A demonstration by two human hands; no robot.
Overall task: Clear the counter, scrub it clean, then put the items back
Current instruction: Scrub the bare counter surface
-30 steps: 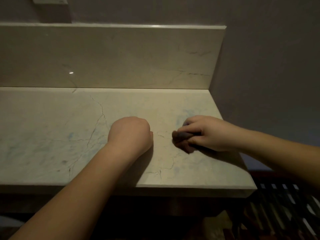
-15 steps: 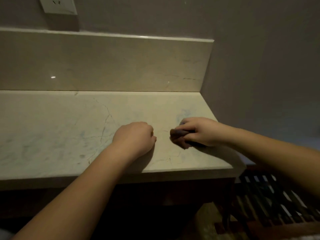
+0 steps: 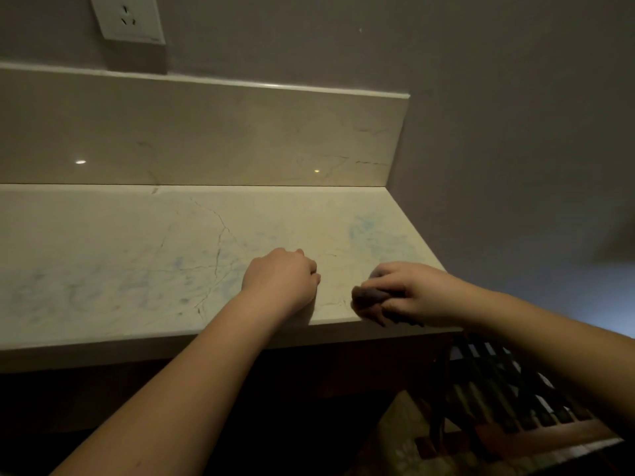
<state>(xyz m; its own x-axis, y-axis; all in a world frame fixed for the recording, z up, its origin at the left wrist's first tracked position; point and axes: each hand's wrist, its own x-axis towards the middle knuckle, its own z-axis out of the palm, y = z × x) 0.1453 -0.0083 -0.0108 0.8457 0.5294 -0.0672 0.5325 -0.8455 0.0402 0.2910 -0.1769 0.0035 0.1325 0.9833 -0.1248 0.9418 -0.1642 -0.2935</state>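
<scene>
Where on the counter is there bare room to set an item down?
Bare counter stretches left of the left hand, back to the backsplash. The front right corner is crowded: the right hand grips a scrubber.

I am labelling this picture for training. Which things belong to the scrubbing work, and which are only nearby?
Job: counter; dark scrubber gripped by right hand; left hand, a fist resting on the counter.
Nearby: wall socket; backsplash; slatted rack.

1. My fisted left hand [image 3: 280, 278] rests mid-counter [image 3: 103, 255]; bare marble stretches toward nine o'clock.
2. The backsplash [image 3: 206, 132] walls off twelve o'clock.
3. The side wall [image 3: 515, 149] blocks three o'clock.
4. My right hand [image 3: 409, 292] crowds the front corner.
</scene>
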